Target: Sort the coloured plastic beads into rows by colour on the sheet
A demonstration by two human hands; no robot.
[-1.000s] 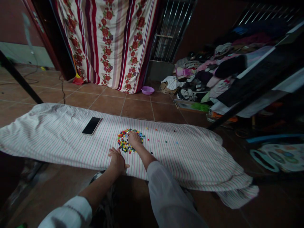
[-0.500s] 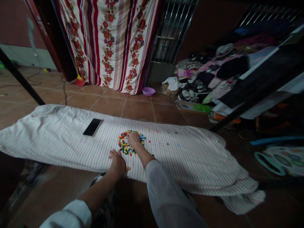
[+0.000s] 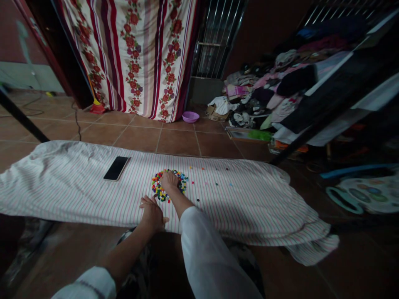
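A pile of small bright pieces (image 3: 160,194), in red, yellow, green, blue and other colours, lies on the striped cloth (image 3: 84,182). My right hand (image 3: 170,180) is over this pile with its fingers bent down among the pieces. Its fingertips look drawn together, and whatever is between them is too small to make out. On the cloth just in front of the pile rests my left hand (image 3: 152,211), fingers spread and holding nothing. To the right of the pile, several single pieces lie apart, among them a red piece (image 3: 193,182) and a dark piece (image 3: 198,200).
A phone (image 3: 116,168) lies on the cloth at left. Beyond it are a floral curtain (image 3: 143,58), a purple basin (image 3: 190,117) and a red broom (image 3: 97,108) on the tiled floor. Clothes (image 3: 264,93) are heaped at back right, behind a dark slanting pole (image 3: 299,139).
The whole view has shifted slightly, carrying the scene to the left. My right hand stays over the pile, moving a little within it. My left hand keeps its place on the cloth.
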